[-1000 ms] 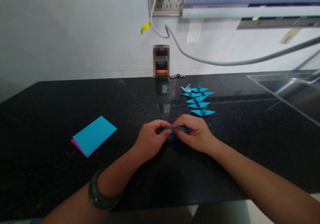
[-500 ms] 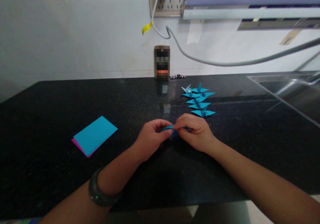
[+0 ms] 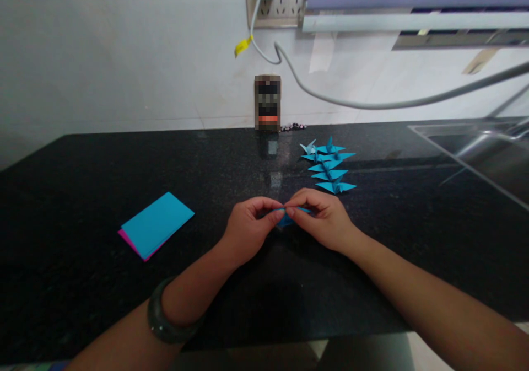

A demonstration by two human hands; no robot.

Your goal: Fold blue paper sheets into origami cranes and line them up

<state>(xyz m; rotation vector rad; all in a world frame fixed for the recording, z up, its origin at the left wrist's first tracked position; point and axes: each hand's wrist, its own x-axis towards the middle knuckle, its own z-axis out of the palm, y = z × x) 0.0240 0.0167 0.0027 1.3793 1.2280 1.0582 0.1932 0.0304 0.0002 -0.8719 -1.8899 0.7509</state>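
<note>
A small folded piece of blue paper (image 3: 287,220) is pinched between both hands above the black counter, partly hidden by the fingers. My left hand (image 3: 253,227) holds its left side between thumb and fingertips. On the right side, my right hand (image 3: 322,216) grips it the same way, and the two sets of fingertips nearly touch. Just beyond my right hand stand several folded blue paper cranes (image 3: 336,186), with a paler one (image 3: 309,149) at the back left of the group.
A stack of blue paper (image 3: 157,225) with a pink sheet (image 3: 131,244) beneath lies left on the black counter (image 3: 82,183). A blurred-out phone-like object (image 3: 268,103) leans on the wall beside a beaded string (image 3: 294,127). A grey cable (image 3: 363,106) hangs above; a sink edge (image 3: 467,164) is at right.
My right thumb has come up beside my left thumb, and the fingertips of both hands are closer together. Less of the blue paper shows at my left hand.
</note>
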